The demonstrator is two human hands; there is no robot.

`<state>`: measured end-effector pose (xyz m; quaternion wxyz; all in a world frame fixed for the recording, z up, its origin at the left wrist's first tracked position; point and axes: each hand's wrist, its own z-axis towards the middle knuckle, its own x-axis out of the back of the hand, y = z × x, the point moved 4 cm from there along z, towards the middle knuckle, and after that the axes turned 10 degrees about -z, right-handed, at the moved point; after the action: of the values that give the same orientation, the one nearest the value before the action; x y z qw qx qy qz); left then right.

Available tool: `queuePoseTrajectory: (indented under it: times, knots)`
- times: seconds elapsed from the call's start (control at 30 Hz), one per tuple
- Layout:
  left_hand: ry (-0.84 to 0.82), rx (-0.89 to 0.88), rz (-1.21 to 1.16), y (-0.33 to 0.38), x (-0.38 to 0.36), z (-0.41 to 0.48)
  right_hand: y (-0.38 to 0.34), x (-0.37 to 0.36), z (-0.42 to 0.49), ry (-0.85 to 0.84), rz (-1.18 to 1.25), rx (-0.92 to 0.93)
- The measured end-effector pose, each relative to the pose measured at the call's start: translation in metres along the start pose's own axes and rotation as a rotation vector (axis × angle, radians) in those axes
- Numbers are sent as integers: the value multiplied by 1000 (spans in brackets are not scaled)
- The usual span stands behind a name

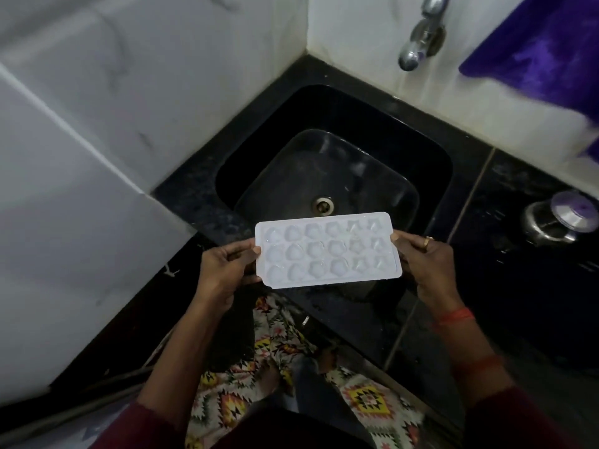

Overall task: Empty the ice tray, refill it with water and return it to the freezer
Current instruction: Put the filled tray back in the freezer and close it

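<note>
A white ice tray (327,250) with three rows of small moulded pockets is held flat, face up, over the near edge of a black sink (334,147). My left hand (227,270) grips its left short end and my right hand (424,264) grips its right short end. Whether the pockets hold ice or water is unclear. A chrome tap (421,37) juts from the tiled wall above the sink's far right corner, with no water running.
Black stone counter (518,286) surrounds the sink. A steel lidded pot (557,218) stands on it at the right. A purple cloth (544,50) hangs at the top right. White tiled walls (129,92) close in on the left and back.
</note>
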<state>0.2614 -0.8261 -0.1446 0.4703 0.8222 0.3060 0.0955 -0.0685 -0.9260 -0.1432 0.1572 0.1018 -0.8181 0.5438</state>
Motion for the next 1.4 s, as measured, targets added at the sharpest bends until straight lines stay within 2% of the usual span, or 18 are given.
queuePoseTrajectory:
  times: [0.47,0.73,1.0,1.4]
  knots:
    - [243,-34,-182,-2,163,-33,-41,-146,-50,-241,-96,111]
    - [414,-73,-328,-21,229,-69,-69,-214,-82,-412,-144,167]
    - [623,-99,-455,-46,271,-115,-84,-277,-107,-632,-249,221]
    - [947,-134,-652,-114,295,-202,-83,-357,-167,-980,-392,331]
